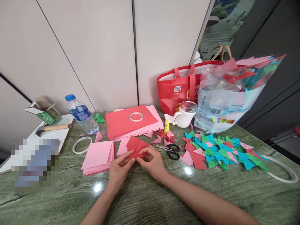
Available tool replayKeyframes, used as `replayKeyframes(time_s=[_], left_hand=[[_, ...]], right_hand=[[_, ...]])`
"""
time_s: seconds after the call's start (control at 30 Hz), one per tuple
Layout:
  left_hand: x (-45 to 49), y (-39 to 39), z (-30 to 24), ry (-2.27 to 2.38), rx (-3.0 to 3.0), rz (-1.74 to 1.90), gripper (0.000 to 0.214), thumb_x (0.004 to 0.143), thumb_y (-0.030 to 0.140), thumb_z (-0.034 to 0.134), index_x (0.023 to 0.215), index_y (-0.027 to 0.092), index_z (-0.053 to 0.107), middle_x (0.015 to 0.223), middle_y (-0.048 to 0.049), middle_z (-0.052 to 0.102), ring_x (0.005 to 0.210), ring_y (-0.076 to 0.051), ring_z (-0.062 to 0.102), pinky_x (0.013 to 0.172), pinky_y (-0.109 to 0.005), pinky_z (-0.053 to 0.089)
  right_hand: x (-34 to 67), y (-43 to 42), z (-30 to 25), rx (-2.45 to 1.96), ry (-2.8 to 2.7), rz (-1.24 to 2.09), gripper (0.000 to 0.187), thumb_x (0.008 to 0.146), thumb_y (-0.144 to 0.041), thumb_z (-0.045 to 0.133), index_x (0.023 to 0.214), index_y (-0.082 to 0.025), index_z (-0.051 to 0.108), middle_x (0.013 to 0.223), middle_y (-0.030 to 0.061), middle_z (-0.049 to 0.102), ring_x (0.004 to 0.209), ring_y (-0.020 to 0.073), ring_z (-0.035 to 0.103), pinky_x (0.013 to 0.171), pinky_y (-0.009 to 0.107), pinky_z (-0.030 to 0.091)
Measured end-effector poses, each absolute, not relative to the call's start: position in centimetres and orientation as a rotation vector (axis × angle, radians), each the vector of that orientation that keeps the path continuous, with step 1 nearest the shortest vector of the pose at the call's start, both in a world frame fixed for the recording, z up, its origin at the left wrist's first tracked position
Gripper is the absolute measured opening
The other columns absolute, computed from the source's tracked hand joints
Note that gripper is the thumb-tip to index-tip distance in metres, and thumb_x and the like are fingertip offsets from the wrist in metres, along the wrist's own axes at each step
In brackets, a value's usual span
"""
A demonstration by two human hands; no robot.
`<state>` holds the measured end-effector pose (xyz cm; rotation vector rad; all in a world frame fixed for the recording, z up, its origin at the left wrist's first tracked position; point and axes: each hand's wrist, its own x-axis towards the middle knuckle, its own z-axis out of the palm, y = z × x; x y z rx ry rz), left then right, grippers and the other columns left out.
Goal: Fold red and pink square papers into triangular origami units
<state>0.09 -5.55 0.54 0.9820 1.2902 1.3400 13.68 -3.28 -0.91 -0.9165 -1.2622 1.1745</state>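
Head | left fingers [125, 155], right fingers [150, 152] pinch red paper [135, 144] | plastic bag [217, 107]: papers [247, 76] | bottle [81, 113]: water [92, 127]

Counted: two hands [117, 171] [154, 163], one held red paper [137, 145], three white rings [136, 121] [81, 152] [285, 180], one bottle [82, 115], one mug [184, 118], one glue stick [166, 128], one hammer [57, 127], one pair of scissors [168, 149], one red bag [167, 92].

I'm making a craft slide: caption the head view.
Left hand and right hand pinch red paper, pink sheets and scissors nearby.
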Motion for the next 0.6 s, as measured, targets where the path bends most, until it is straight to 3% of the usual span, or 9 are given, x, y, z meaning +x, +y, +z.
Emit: replayKeyframes(time_s=[0.27,0.6], left_hand=[[-0.7,-5.0,0.2,1.286,0.982,1.319,0.041,0.055,0.025,0.079,0.094,0.016,0.072,0.079,-0.0056,0.075,0.069,-0.017,0.067,0.066,-0.023,0.054],[-1.5,-4.5,0.7,1.295,1.03,1.349,0.043,0.056,0.027,0.078,0.096,0.015,0.07,0.097,-0.0098,0.072,0.091,-0.024,0.066,0.079,-0.03,0.053]], right_hand=[[13.6,-2.9,-1.4,-0.827,-1.113,1.39,0.017,0.067,-0.017,0.062,0.083,-0.02,0.058,0.079,0.0001,0.064,0.066,0.0155,0.065,0.064,0.028,0.054],[13.9,-2.6,-1.3,-0.833,-1.183,1.213,0.018,0.073,-0.016,0.048,0.079,-0.019,0.066,0.082,0.0024,0.06,0.075,0.016,0.06,0.068,0.03,0.053]])
